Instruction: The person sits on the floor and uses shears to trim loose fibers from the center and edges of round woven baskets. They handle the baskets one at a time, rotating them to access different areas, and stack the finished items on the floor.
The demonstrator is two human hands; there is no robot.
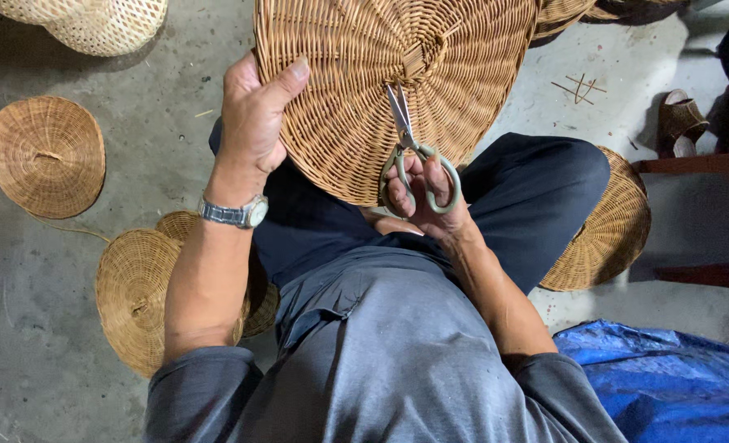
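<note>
Round tan woven wicker tray [381,74]: left hand [252,123] clasps its rim, thumb on top. Grey-green-handled metal scissors [410,156]: right hand [422,201] fingers through loops, blades shut against weave.

Grey concrete floor [159,164] w/ blue tarp [668,385] at right.

Over your lap you hold the woven disc [381,74], scissors [410,152] against its near face, left hand [250,123] on its left edge, another disc [45,156] lying far left of it, a tarp [668,385] right and nearer you.
</note>
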